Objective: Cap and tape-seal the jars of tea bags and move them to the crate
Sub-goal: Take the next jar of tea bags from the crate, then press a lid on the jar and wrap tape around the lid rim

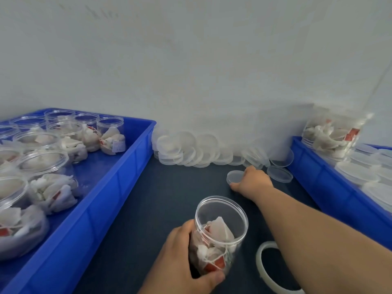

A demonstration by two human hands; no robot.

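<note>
An uncapped clear jar of tea bags (220, 232) stands on the dark table near the front. My left hand (182, 259) grips its side, thumb across the front. My right hand (252, 179) reaches far forward and pinches a clear round lid (234, 176), tilted up off the table. A roll of clear tape (273, 270) lies flat to the right of the jar, partly hidden under my right forearm. The blue crate on the right (331, 187) holds capped jars, with one jar of tea bags (331, 134) at its far end.
A blue crate on the left (118, 187) holds several uncapped jars of tea bags. A heap of clear lids (191, 149) lies along the white wall at the back. One loose lid (280, 174) lies right of my right hand.
</note>
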